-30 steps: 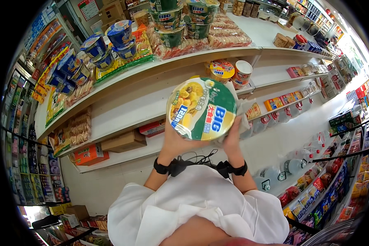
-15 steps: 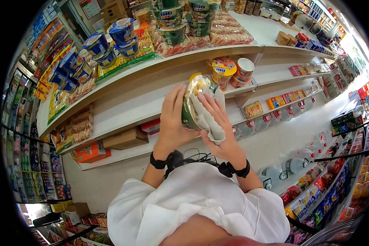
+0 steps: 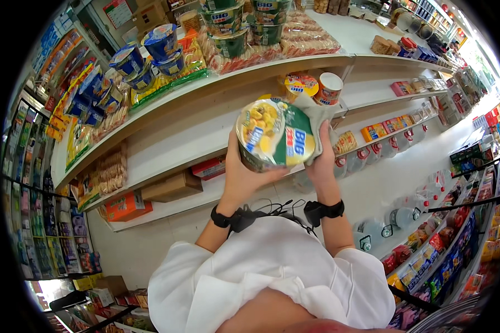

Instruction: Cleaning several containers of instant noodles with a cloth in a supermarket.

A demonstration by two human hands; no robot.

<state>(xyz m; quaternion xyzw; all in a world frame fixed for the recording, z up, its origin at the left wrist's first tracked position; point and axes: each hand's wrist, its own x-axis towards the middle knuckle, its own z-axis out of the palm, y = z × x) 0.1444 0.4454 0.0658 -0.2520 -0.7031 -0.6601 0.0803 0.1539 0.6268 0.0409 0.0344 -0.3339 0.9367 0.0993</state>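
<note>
Between my two hands, in front of the shelves, is a green instant noodle cup (image 3: pixel 298 133) with a pictured lid, tilted on its side. My left hand (image 3: pixel 243 173) grips its lower left side, thumb along the bottom edge. A pale grey cloth (image 3: pixel 321 119) lies against the cup's right side, and my right hand (image 3: pixel 324 158) presses it there with the fingers mostly behind it. Just beyond stand a yellow-lidded noodle cup (image 3: pixel 301 86) and an orange-red noodle cup (image 3: pixel 329 89) with a white top on the middle shelf.
Stacked green noodle cups (image 3: pixel 223 25) and blue noodle cups (image 3: pixel 161 44) stand on the top shelf (image 3: pixel 178 94) among packaged noodles. Below are a cardboard box (image 3: pixel 172 187) and an orange box (image 3: pixel 126 206). Large clear bottles (image 3: pixel 401 215) stand on the floor at right, beside racks of snacks.
The noodle cup has turned so its lid and printed side face me. My right hand and the cloth have moved from across its front to its right side.
</note>
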